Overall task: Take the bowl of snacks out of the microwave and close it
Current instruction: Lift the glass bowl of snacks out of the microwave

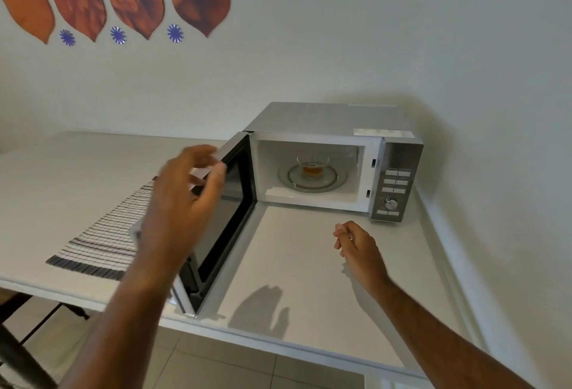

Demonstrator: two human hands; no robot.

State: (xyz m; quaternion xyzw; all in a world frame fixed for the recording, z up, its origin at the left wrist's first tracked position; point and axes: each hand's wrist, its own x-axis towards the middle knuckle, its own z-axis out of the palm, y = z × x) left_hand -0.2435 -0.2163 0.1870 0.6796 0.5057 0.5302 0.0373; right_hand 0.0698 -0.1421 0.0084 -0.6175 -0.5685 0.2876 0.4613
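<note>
A silver microwave [334,122] stands on a white counter against the wall, and its door [226,218] is swung wide open to the left. Inside, a small clear glass bowl [312,165] with brown snacks sits on the round glass turntable [334,182]. My left hand [185,200] is raised in front of the door's top edge, fingers spread and slightly blurred, holding nothing. My right hand [359,246] hovers over the counter in front of the microwave, fingers loosely curled, nothing in it.
The white counter [303,265] stretches before the microwave, with its front edge near me. A striped woven mat [105,234] lies on the counter left of the door. The control panel [394,193] with buttons and a dial is on the microwave's right side. Tiled floor shows below.
</note>
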